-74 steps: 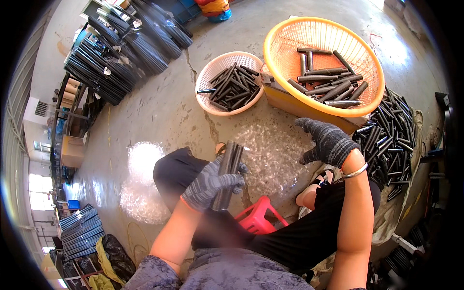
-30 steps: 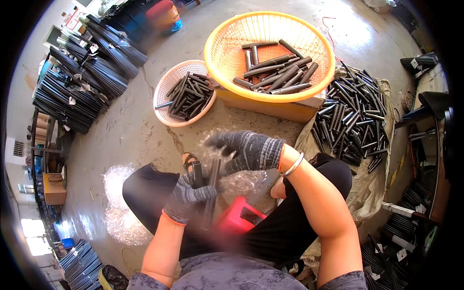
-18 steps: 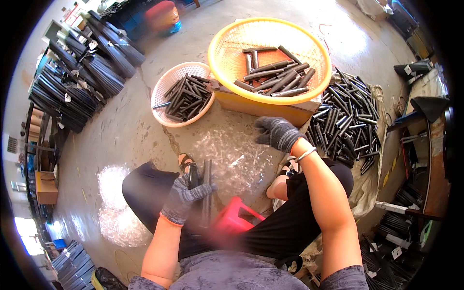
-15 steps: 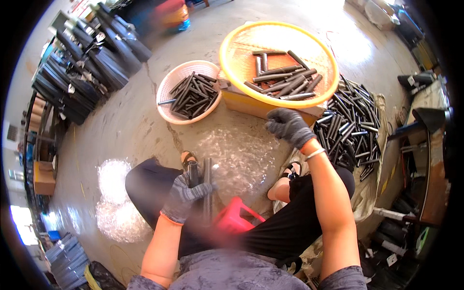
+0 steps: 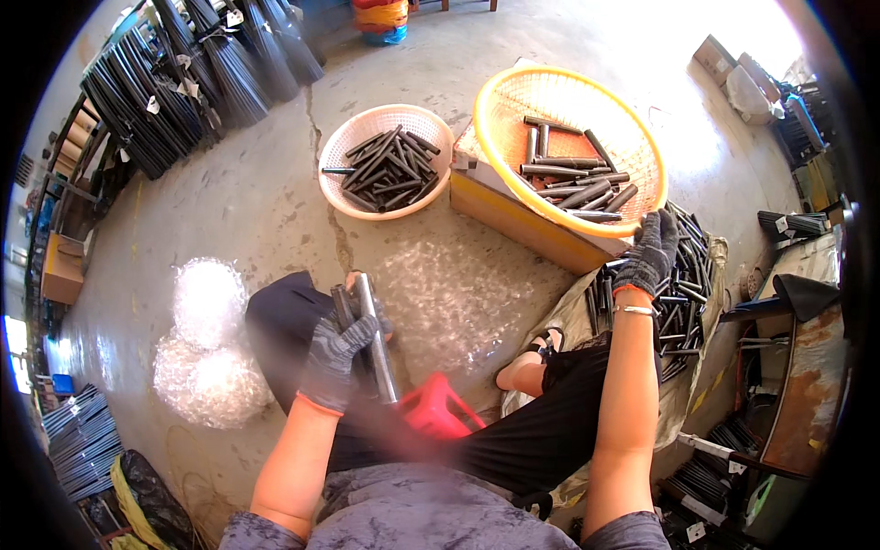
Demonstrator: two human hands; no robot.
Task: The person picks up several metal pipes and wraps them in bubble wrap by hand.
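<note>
Two metal tubes [image 5: 375, 335], one shiny and one darker, stand side by side in my left hand [image 5: 335, 353], its gloved fingers wrapped round them. My right hand [image 5: 647, 252], also in a grey knit glove, reaches out at the right edge of the big yellow-orange basket [image 5: 490, 156]. Its fingers look stretched, with nothing seen in them; their tips are at the rim, and whether they touch it I cannot tell. Just beside and beneath this hand lies a heap of dark tubes [image 5: 683, 316] on a woven sheet [image 5: 573, 321]. More short dark tubes [image 5: 587, 188] lie inside the big basket.
The big basket rests tilted on a cardboard box [image 5: 513, 225]. Left of it stands a smaller pale basket [image 5: 335, 151] of tubes. A red plastic object [image 5: 435, 408] sits between my legs. Clear, crinkled plastic [image 5: 206, 357] lies at left. Bundled long rods [image 5: 156, 101] stand far left.
My right hand has moved right, from before the box to the big basket's right edge. My left hand still grips the tubes, now tilted. The view has shifted.
</note>
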